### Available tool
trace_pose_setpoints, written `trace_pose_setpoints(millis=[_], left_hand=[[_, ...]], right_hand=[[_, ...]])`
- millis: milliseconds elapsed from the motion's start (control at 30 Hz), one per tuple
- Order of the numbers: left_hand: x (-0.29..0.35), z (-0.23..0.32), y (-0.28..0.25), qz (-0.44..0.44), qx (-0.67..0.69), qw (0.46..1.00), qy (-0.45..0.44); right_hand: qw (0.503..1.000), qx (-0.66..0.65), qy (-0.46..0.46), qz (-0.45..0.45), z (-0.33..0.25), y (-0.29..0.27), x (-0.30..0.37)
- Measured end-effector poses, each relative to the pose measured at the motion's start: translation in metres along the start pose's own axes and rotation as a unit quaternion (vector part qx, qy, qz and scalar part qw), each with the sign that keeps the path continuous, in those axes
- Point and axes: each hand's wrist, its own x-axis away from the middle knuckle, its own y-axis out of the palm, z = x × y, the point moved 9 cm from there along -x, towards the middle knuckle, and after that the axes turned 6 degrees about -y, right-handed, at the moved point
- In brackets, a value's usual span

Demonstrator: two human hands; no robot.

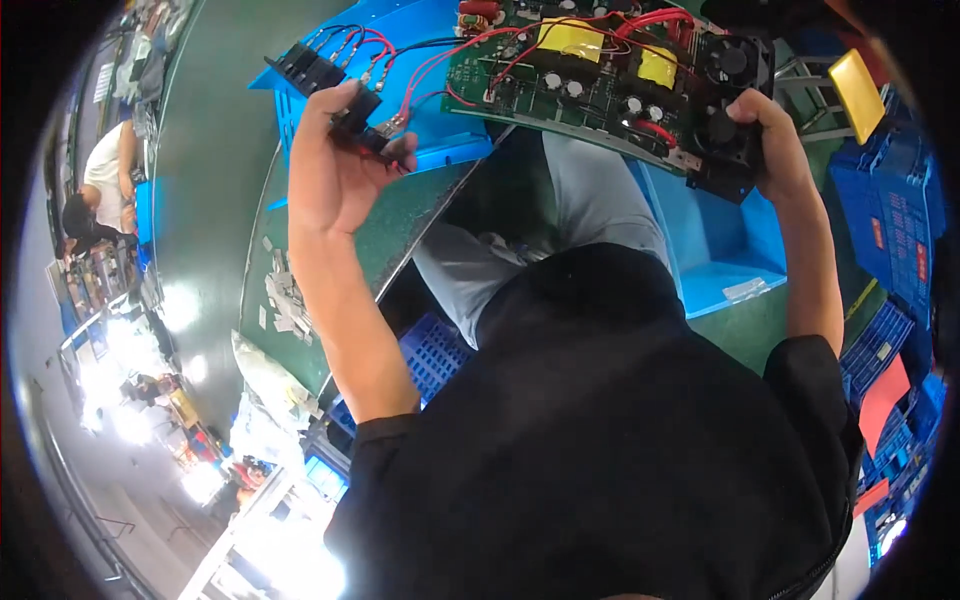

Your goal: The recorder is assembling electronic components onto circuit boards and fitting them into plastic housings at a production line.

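A large green circuit board (590, 80) with yellow-taped transformers, capacitors and red wires is held up above my lap. My right hand (775, 140) grips its right end at a black fan block (725, 150). My left hand (335, 165) is closed on a black connector block (355, 115) that red and black wires (420, 65) tie to the board. A second black terminal strip (305, 68) hangs on the same wires just beyond my left fingers.
Blue plastic trays (720, 240) lie under the board on a green bench (390, 230). Paper scraps (285, 300) litter the bench's left part. Blue crates (890, 220) stack at the right, near a yellow stool (857, 92). Another person (100, 190) works far left.
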Motion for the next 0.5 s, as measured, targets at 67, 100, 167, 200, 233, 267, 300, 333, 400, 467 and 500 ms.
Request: trace_pose_setpoints(millis=[67, 100, 167, 200, 233, 267, 300, 333, 400, 467, 500], left_hand=[[-0.008, 0.003, -0.006, 0.019, 0.009, 0.999, 0.032], [-0.009, 0.002, -0.005, 0.022, 0.007, 0.999, 0.026], [-0.008, 0.005, -0.007, 0.058, -0.034, 0.997, 0.041], [-0.008, 0.003, -0.009, 0.061, -0.036, 0.997, 0.037], [-0.008, 0.004, -0.009, 0.052, -0.052, 0.996, 0.045], [-0.009, 0.005, -0.010, 0.043, -0.067, 0.995, 0.053], [-0.010, 0.005, -0.013, 0.044, -0.068, 0.995, 0.050], [-0.011, 0.004, -0.013, 0.027, -0.059, 0.997, 0.043], [-0.013, 0.001, -0.013, 0.010, -0.051, 0.998, 0.036], [-0.016, -0.001, -0.014, 0.007, -0.050, 0.998, 0.035], [-0.017, -0.002, -0.017, 0.008, -0.050, 0.998, 0.035]], right_hand=[[1.000, -0.011, 0.011, -0.016, 0.007, -0.004, -0.004], [1.000, -0.003, 0.012, -0.018, 0.010, -0.006, -0.005], [1.000, 0.004, 0.019, -0.019, 0.014, -0.008, -0.006], [0.999, 0.019, 0.024, -0.016, 0.014, -0.008, -0.004], [0.999, 0.034, 0.029, -0.013, 0.015, -0.009, -0.003], [0.999, 0.034, 0.033, -0.013, 0.018, -0.011, -0.004], [0.999, 0.033, 0.025, -0.023, 0.018, -0.011, -0.005], [0.999, 0.032, 0.017, -0.034, 0.019, -0.011, -0.006], [0.998, 0.036, 0.024, -0.034, 0.019, -0.013, -0.007], [0.998, 0.040, 0.028, -0.034, 0.018, -0.016, -0.011], [0.998, 0.050, 0.024, -0.035, 0.017, -0.018, -0.014]])
